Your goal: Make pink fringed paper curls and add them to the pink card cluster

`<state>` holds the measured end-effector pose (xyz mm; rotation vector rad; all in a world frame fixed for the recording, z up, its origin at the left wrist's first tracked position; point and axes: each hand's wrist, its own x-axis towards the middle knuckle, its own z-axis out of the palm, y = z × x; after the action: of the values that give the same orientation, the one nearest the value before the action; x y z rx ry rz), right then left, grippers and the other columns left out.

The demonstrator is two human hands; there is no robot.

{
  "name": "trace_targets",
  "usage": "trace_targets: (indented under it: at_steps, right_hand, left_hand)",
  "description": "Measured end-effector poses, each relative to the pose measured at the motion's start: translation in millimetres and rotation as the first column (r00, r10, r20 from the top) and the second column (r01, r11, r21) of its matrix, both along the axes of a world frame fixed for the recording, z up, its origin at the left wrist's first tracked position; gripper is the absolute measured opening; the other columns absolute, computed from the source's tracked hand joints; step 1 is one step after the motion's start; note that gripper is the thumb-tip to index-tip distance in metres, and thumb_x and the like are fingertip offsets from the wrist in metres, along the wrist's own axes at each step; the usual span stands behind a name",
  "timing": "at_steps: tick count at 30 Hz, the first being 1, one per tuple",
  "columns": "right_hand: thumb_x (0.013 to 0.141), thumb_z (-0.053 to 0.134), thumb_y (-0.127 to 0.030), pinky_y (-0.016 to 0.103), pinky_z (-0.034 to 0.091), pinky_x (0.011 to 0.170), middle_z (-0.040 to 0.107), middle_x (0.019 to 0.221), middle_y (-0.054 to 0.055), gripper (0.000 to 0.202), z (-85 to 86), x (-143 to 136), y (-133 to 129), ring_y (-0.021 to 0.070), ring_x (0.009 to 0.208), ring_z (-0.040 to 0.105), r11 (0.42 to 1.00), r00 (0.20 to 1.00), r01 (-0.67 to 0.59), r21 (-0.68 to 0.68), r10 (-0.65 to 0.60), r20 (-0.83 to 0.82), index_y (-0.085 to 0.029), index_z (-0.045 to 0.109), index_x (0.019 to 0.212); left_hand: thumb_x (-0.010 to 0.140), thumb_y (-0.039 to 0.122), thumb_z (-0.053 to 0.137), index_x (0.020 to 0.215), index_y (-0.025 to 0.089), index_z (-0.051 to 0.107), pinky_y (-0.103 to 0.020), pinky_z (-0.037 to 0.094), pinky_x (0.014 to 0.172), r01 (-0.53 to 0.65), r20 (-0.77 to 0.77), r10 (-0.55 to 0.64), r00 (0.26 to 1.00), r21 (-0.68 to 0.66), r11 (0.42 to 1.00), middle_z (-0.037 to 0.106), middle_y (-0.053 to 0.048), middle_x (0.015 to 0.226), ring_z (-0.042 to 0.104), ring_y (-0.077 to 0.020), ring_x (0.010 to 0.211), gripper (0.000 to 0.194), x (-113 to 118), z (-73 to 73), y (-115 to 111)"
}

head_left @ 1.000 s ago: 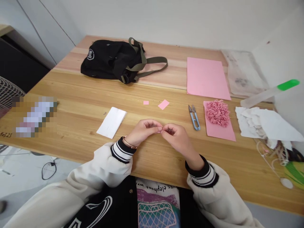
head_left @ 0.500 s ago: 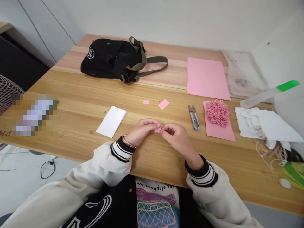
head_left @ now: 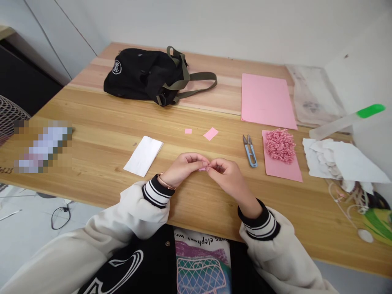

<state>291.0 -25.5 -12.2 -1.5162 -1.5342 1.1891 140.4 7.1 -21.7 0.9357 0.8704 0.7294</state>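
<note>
Between my left hand (head_left: pixel 183 168) and my right hand (head_left: pixel 225 176), both pinched closed, is a small pink piece (head_left: pixel 202 169), mostly hidden by the fingertips. Past my hands lie a small pink paper rectangle (head_left: pixel 188 131) and a larger one (head_left: pixel 211 133). Blue-handled thread snips (head_left: pixel 250 152) rest to the right of my right hand. Further right, a heap of short pink strands (head_left: pixel 279 145) sits on a pink sheet (head_left: pixel 283 172). Folded white paper (head_left: pixel 143 156) lies left of my left hand.
A black bag (head_left: pixel 141 75) with olive straps lies at the back. Large pink sheets (head_left: pixel 268 100) are at the back right, beside a clear plastic bag (head_left: pixel 317 96). White scraps (head_left: pixel 343 159) and a green-tipped translucent object (head_left: pixel 346 121) are at the far right of the wooden table (head_left: pixel 101 122).
The fingertips have closed in slightly, and less of the pink piece shows between them. The other objects on the table have stayed in place.
</note>
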Motion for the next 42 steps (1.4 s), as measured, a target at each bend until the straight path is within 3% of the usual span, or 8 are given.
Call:
trace_targets:
  at_steps: [10,17,22,27,33,42]
  right_hand:
    - [0.068,0.055,-0.020,0.024,0.037,0.053,0.060,0.061,0.000,0.007,-0.2,1.0,0.0,0.0108,0.055,0.050,1.000,1.000,-0.001,-0.021,0.000,-0.019,-0.016,0.059,0.065]
    - [0.070,0.061,-0.027,0.023,0.033,0.051,0.052,0.055,-0.004,0.016,-0.3,6.2,4.4,0.0080,0.051,0.042,0.983,0.970,-0.100,-0.155,0.061,-0.236,-0.016,0.056,0.059]
    - [0.069,0.066,-0.025,0.023,0.035,0.055,0.051,0.049,-0.005,0.021,-4.2,13.6,7.6,0.0073,0.050,0.044,0.944,0.891,-0.246,-0.221,0.130,-0.435,-0.015,0.057,0.053]
    - [0.069,0.067,-0.023,0.023,0.035,0.056,0.053,0.051,-0.005,0.009,-5.9,18.2,7.3,0.0067,0.050,0.045,0.904,0.796,-0.357,-0.236,0.162,-0.584,-0.015,0.066,0.066]
    - [0.069,0.068,-0.024,0.024,0.034,0.057,0.053,0.051,-0.005,0.010,-5.1,19.8,6.3,0.0074,0.051,0.045,0.894,0.806,-0.380,-0.235,0.196,-0.559,-0.015,0.066,0.064]
    - [0.067,0.068,-0.024,0.024,0.035,0.058,0.052,0.050,-0.005,0.018,-3.3,18.9,5.9,0.0078,0.051,0.044,0.894,0.820,-0.379,-0.239,0.204,-0.535,-0.016,0.059,0.055]
  left_hand:
    - [0.064,0.023,0.070,0.070,0.011,0.067,-0.023,0.040,0.066,-0.006,0.000,0.006,1.000,-0.001,1.000,0.061,0.000,0.063,0.051,-0.0078,0.062,0.014,0.3,1.4,-0.2]
    - [0.066,0.020,0.068,0.068,0.011,0.067,-0.023,0.041,0.066,-0.026,0.106,0.039,0.994,-0.118,0.993,0.064,-0.002,0.066,0.055,-0.0097,0.065,0.010,1.1,4.7,-1.3]
    - [0.071,0.017,0.063,0.075,0.011,0.067,-0.027,0.044,0.070,0.128,0.225,-0.106,0.969,-0.086,0.988,0.067,-0.004,0.071,0.060,-0.0127,0.069,0.008,-0.8,8.9,-2.7]
    - [0.075,0.019,0.061,0.083,0.010,0.066,-0.032,0.046,0.073,0.252,0.257,-0.251,0.933,0.027,0.967,0.069,-0.008,0.074,0.065,-0.0189,0.073,0.014,-4.3,15.0,-4.5]
    - [0.077,0.024,0.062,0.084,0.011,0.065,-0.035,0.048,0.075,0.305,0.224,-0.313,0.923,0.071,0.950,0.069,-0.008,0.078,0.065,-0.0198,0.076,0.015,-7.2,14.9,-4.2]
    - [0.076,0.025,0.063,0.081,0.011,0.065,-0.029,0.048,0.068,0.301,0.152,-0.306,0.940,0.059,0.952,0.069,-0.007,0.075,0.065,-0.0171,0.073,0.015,-7.3,15.7,-4.4]
